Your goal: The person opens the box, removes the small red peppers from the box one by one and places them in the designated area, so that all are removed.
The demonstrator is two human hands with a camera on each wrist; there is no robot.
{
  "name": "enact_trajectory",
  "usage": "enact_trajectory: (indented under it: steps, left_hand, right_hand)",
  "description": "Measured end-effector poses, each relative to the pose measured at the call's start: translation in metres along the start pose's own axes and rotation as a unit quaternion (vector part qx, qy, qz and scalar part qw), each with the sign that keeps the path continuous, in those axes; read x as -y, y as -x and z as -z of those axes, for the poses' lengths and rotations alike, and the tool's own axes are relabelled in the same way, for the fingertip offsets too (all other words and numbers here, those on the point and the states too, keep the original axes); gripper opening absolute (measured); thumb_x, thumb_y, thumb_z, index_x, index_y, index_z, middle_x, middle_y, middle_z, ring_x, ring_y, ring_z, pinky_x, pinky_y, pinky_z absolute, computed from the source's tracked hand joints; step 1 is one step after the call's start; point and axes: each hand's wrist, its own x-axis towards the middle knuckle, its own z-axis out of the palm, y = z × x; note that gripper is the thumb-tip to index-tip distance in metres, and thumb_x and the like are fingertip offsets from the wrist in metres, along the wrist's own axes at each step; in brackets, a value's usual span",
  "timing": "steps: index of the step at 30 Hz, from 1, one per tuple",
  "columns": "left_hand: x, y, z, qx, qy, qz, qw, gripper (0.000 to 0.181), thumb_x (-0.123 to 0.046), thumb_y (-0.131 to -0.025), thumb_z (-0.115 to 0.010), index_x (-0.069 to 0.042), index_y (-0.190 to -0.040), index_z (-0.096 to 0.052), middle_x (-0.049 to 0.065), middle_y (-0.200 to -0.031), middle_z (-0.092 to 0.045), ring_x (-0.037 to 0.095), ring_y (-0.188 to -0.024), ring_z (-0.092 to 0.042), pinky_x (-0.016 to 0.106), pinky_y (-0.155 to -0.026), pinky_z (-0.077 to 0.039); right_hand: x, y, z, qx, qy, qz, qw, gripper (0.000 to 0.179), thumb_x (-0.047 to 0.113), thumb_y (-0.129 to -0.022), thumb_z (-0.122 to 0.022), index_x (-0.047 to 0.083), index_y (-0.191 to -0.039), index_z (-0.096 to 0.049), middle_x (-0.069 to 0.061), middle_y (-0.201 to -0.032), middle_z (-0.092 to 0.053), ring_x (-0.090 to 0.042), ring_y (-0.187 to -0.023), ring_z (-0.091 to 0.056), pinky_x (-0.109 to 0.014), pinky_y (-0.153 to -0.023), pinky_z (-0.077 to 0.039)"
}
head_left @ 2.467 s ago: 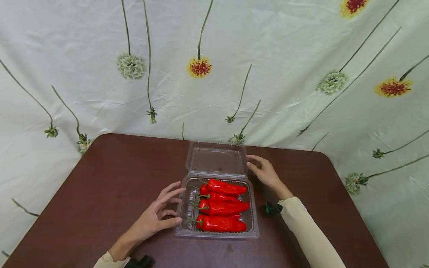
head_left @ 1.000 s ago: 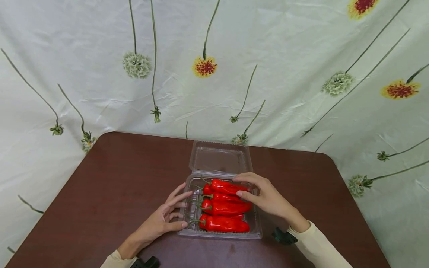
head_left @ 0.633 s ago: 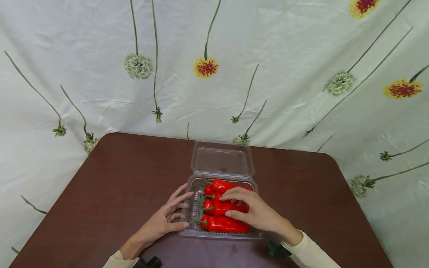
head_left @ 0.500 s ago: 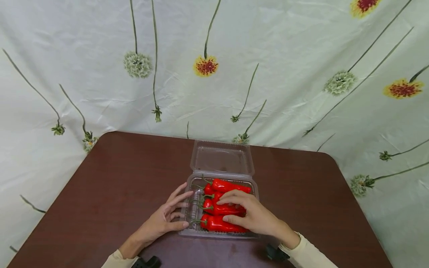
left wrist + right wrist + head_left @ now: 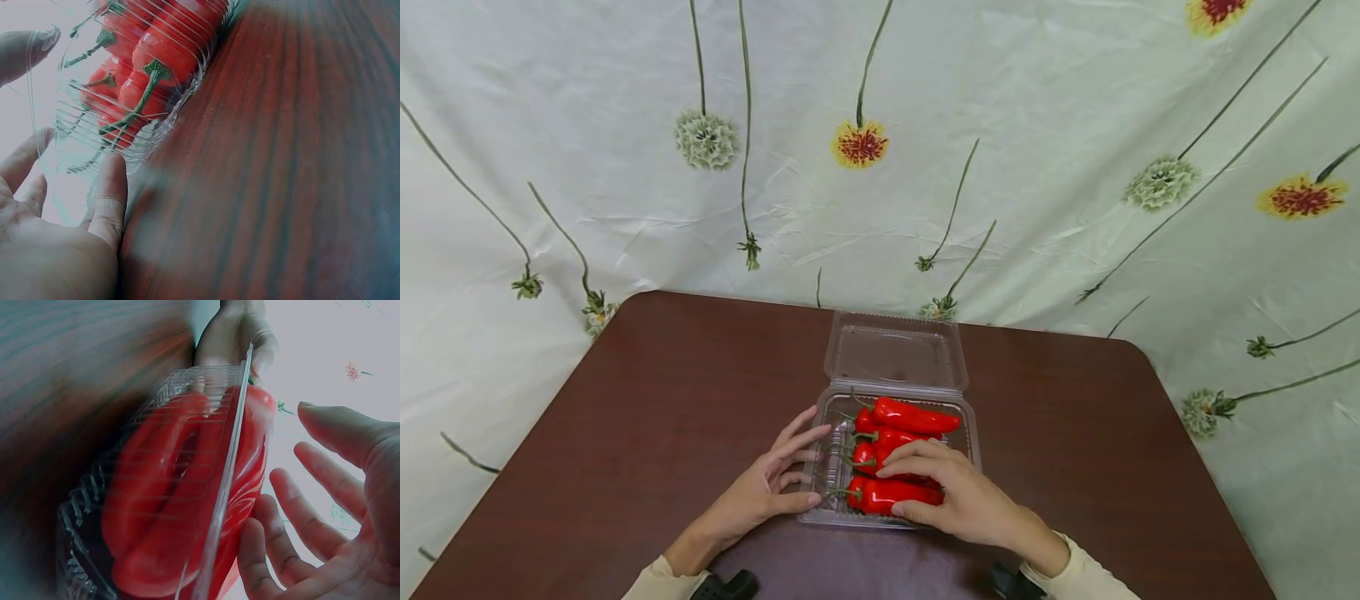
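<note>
A clear plastic clamshell box (image 5: 974,437) holds several red peppers with green stems. The front pepper (image 5: 883,495) lies along the near side, the back pepper (image 5: 917,415) near the hinge. My left hand (image 5: 763,483) rests against the box's left side, fingers spread and fairly straight; the left wrist view has its fingertips right at the ribbed wall. Over the peppers is my right hand (image 5: 958,500), thumb by the front pepper and fingers reaching behind it. In the right wrist view the right-hand fingers (image 5: 290,519) are spread and loosely bent beside the peppers, gripping none.
The box's lid (image 5: 895,354) stands folded back toward the far table edge. A dark reddish-brown table (image 5: 700,375) lies beneath. Behind it hangs a pale cloth (image 5: 1037,125) printed with flowers. Dark wrist cameras sit at both cream sleeves (image 5: 1078,575).
My right hand has moved from beside the lid onto the peppers, then toward the front one. My left hand has stayed at the box's left side. The peppers have kept their places.
</note>
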Motion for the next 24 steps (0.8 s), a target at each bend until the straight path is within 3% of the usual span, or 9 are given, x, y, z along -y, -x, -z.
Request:
enact_trajectory:
  steps: [6, 12, 24]
  left_hand:
    - [0.001, 0.0, 0.0, 0.0, 0.002, 0.0, 1.0, 0.075, 0.002, -0.093, -0.065, -0.007, -0.158, -0.028, 0.002, -0.169, 0.008, 0.019, -0.131, -0.044, 0.026, -0.096, -0.047]
    - [0.001, 0.001, 0.0, 0.006, 0.008, -0.004, 0.9999, 0.075, 0.002, -0.094, -0.065, -0.006, -0.158, -0.027, 0.002, -0.169, 0.009, 0.017, -0.132, -0.043, 0.025, -0.097, -0.048]
    - [0.001, 0.001, 0.001, 0.0, 0.007, -0.007, 0.9999, 0.076, 0.002, -0.093, -0.065, -0.007, -0.158, -0.027, 0.001, -0.169, 0.008, 0.022, -0.132, -0.042, 0.025, -0.097, -0.048]
  right_hand:
    - [0.002, 0.003, -0.005, -0.007, 0.044, -0.016, 0.9989, 0.035, 0.028, -0.09, -0.077, 0.026, -0.124, -0.069, 0.014, -0.129, -0.06, -0.01, -0.124, -0.055, -0.041, -0.103, -0.05]
    - [0.005, 0.007, -0.011, -0.02, 0.101, 0.001, 0.9947, 0.037, 0.028, -0.088, -0.078, 0.025, -0.125, -0.07, 0.01, -0.13, -0.06, -0.011, -0.121, -0.056, -0.035, -0.098, -0.053]
    - [0.009, 0.006, -0.011, -0.029, 0.13, 0.016, 0.9909, 0.04, 0.027, -0.086, -0.081, 0.022, -0.123, -0.07, 0.008, -0.129, -0.062, -0.011, -0.121, -0.057, -0.033, -0.097, -0.054]
